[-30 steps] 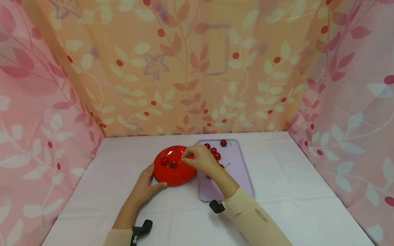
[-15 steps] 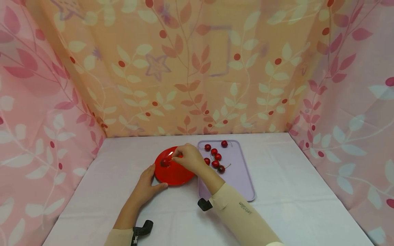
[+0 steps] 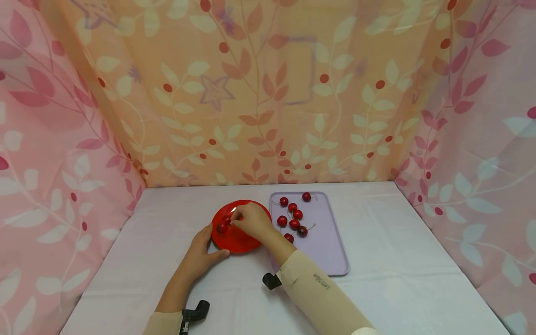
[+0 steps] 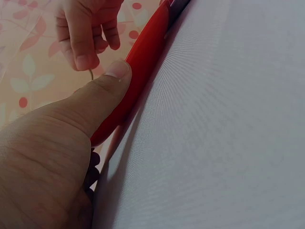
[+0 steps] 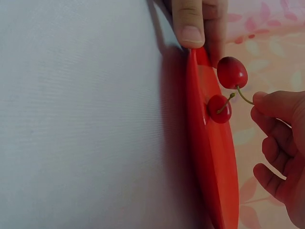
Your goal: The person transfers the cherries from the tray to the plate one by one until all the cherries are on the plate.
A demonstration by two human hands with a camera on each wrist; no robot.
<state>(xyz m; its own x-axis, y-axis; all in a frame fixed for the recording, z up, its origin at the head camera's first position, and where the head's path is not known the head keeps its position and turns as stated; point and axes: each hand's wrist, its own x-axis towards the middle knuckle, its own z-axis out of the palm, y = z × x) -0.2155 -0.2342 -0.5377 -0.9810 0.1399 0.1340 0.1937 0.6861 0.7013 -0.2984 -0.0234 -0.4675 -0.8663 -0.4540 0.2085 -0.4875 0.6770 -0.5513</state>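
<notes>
My left hand [image 3: 198,253] holds the near left rim of a round red plate [image 3: 238,244], thumb and fingers spread apart along it. In the left wrist view the thumb [image 4: 107,88] presses on the rim. Over the plate, my right hand [image 3: 253,221] pinches the green stem of a dark red cherry [image 5: 232,73] between thumb and forefinger. That cherry hangs close to another cherry [image 5: 219,109] with a stem, which lies on the plate. In the head view the cherries [image 3: 221,228] overlap by the right fingertips.
Right beside the plate lies a light purple rectangular tray [image 3: 324,251]. Several stemmed cherries [image 3: 295,224] are scattered over its left and far parts. A white cloth [image 3: 385,256] covers the table, with patterned curtains [image 3: 268,116] behind and at both sides.
My right hand has moved left over the plate, carrying the cherry by its stem towards the cherry at the left, and uncovering more cherries on the tray. My left hand has stayed at the rim.
</notes>
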